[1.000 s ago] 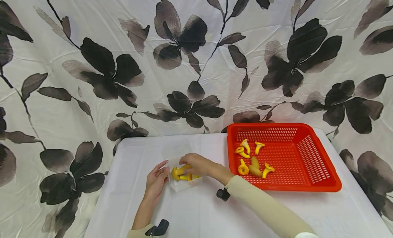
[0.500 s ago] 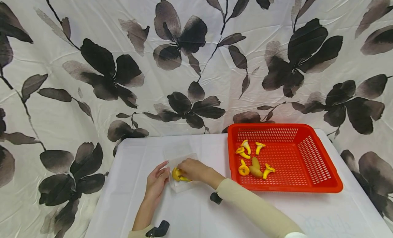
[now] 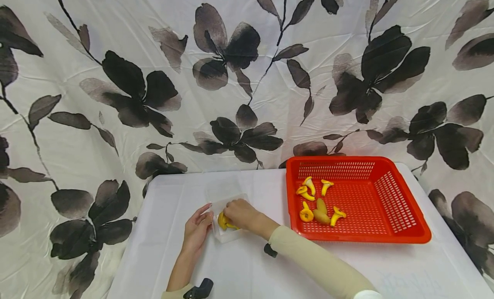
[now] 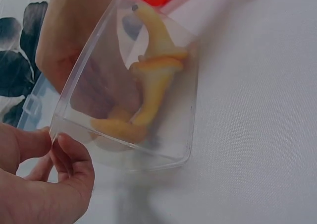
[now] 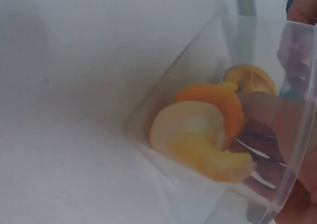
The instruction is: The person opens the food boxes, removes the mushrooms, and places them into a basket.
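A clear plastic box [image 3: 227,237] stands on the table with several yellow chanterelle mushrooms [image 3: 222,221] inside. My left hand [image 3: 196,232] steadies its left side; in the left wrist view the thumb and fingers pinch the rim of the box [image 4: 185,152]. From the right, my right hand [image 3: 242,214] reaches into the box, its curled fingers gripping a mushroom that they partly hide. Through the clear wall in the right wrist view, mushrooms [image 5: 195,140] lie close together against the fingers. In the left wrist view, one mushroom [image 4: 157,87] shows beside the right hand [image 4: 101,80].
A red perforated basket [image 3: 411,200] sits at the table's right. In its left part lie several yellow mushrooms [image 3: 338,215] and brown oblong pieces [image 3: 321,214]. The box's clear lid [image 3: 221,186] lies open behind it. A floral cloth [image 3: 231,46] hangs behind the table.
My right hand has moved left and down into the box, covering more of the mushrooms. The left hand stays at the box rim. The basket's contents look the same.
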A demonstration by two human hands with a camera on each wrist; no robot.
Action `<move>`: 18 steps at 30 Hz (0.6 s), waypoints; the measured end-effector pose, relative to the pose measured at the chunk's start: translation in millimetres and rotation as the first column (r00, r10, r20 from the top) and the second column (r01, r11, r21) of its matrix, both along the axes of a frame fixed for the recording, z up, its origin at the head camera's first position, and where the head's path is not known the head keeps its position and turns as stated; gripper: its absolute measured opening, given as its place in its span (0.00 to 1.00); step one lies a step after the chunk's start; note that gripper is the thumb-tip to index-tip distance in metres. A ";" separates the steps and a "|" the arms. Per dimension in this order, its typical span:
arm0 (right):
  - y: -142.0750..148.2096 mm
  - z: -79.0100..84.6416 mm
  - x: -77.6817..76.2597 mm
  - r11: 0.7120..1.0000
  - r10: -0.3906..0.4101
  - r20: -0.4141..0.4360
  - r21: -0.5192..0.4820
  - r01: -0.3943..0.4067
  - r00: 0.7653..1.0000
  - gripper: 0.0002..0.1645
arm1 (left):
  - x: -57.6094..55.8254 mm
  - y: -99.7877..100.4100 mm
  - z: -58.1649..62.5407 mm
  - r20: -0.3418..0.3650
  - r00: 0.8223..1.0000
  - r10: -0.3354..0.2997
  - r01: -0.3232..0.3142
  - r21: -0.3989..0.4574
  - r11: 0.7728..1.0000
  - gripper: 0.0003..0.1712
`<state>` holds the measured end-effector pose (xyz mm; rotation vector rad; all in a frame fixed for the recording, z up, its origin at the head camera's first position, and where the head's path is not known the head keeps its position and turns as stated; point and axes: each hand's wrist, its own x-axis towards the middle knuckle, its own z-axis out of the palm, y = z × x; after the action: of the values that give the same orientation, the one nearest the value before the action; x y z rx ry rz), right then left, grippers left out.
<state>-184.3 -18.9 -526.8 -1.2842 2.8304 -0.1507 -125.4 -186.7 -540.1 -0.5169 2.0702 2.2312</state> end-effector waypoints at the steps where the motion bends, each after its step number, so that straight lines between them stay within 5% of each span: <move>1: 1.6 0.8 -0.5 1.000 0.001 0.022 -0.003 -0.001 1.000 0.06 | -0.1 0.0 -0.1 -0.001 1.000 0.000 0.000 0.001 1.000 0.25; 7: 14.6 13.2 -3.4 0.984 -0.001 0.215 -0.173 0.039 0.977 0.11 | -0.2 -0.6 0.9 0.006 1.000 -0.009 0.009 -0.003 1.000 0.24; 18: 44.4 40.6 -5.8 0.853 0.020 0.466 -0.470 0.228 0.885 0.15 | -1.0 0.7 1.7 0.035 0.999 -0.010 0.011 -0.024 1.000 0.24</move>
<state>-190.1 25.5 -486.2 -0.9599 2.5096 -1.1260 -126.5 -186.0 -538.4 -0.5417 2.0806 2.1777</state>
